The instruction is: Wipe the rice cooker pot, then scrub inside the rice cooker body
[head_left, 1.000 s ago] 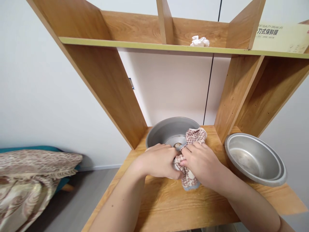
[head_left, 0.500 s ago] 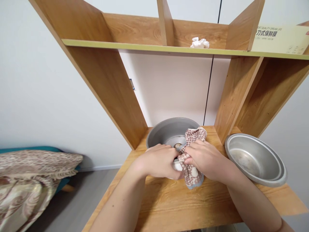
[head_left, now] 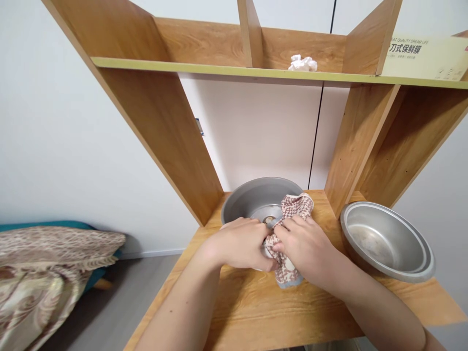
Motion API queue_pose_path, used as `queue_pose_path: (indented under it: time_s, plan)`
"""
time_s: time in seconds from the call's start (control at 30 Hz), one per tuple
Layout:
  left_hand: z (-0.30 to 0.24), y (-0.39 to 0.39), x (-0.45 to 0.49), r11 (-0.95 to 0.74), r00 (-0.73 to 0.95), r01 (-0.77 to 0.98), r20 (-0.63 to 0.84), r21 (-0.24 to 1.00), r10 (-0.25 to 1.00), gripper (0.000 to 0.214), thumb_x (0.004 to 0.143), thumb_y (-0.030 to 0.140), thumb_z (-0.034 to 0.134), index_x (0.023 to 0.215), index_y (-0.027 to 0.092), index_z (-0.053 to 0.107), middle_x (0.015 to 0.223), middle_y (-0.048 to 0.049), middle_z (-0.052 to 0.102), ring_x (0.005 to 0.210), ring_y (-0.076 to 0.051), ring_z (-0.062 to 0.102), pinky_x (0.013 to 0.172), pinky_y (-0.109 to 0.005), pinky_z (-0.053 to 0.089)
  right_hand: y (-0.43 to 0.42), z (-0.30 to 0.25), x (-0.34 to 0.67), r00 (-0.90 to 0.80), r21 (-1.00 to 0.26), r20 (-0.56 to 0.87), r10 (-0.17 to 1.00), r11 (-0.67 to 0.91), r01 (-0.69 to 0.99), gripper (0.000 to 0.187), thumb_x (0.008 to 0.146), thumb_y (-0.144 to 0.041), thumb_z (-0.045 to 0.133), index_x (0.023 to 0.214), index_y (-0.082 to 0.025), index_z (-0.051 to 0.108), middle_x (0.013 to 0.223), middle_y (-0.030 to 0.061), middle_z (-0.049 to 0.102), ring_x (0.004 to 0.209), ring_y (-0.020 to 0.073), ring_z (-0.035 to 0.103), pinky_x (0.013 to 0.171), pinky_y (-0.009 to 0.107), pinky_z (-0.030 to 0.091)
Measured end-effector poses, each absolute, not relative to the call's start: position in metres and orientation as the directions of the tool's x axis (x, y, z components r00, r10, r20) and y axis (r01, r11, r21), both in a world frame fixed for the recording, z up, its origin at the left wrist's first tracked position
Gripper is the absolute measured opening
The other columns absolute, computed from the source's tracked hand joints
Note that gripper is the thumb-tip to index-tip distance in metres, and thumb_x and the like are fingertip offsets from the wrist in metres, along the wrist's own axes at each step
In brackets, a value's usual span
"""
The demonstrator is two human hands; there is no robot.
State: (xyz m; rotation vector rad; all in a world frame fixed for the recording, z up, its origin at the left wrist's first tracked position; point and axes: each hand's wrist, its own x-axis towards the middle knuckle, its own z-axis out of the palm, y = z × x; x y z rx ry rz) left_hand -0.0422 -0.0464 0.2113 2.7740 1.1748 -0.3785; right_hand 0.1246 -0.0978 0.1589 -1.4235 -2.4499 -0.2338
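My left hand [head_left: 243,243] is closed over the near rim of a round grey appliance pot [head_left: 256,197] that stands on the wooden shelf board [head_left: 256,312]. A metal disc shows at the pot's bottom. My right hand [head_left: 305,246] is closed on a brown-and-white patterned cloth [head_left: 294,207] and presses it against the pot's near rim beside my left hand. The cloth's upper end drapes over the pot's right rim and its lower end hangs down below my right hand onto the board.
A steel bowl [head_left: 387,241] sits on the board at the right, past a slanted wooden divider [head_left: 351,151]. A crumpled white tissue [head_left: 302,63] and a yellow box [head_left: 426,56] lie on the upper shelf. A patterned blanket [head_left: 47,268] is at lower left.
My right hand with the cloth slid a little right along the rim, then came back left to where it was. My left hand stayed put.
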Motion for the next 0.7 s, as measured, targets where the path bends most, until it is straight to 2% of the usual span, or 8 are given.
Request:
queue_pose_path:
  time_s: [0.4,0.7]
  plan:
    - [0.214,-0.047,-0.042,-0.705,0.681,0.709,-0.274,0.013,0.679,0.034,0.066,0.059,0.061,0.072,0.026,0.067,0.069,-0.0015,0.07,0.068,-0.023,0.065,0.058,-0.032,0.041,-0.097,0.181,0.145,-0.52,-0.112,0.243,0.819,0.556,0.824,0.02,0.101,-0.035,0.05,0.094,-0.019,0.06,0.094,0.0044,0.062,0.092,0.0206,0.054,0.08,0.034,0.04]
    - [0.212,-0.047,-0.041,-0.696,0.671,0.718,-0.274,0.005,0.69,0.035,0.066,0.06,0.06,0.066,0.025,0.064,0.065,-0.0021,0.068,0.064,-0.023,0.064,0.055,-0.032,0.04,-0.099,0.162,0.127,-0.472,-0.004,0.326,0.819,0.5,0.866,0.021,0.098,-0.039,0.054,0.092,-0.02,0.058,0.091,0.0044,0.062,0.091,0.023,0.055,0.078,0.036,0.039]
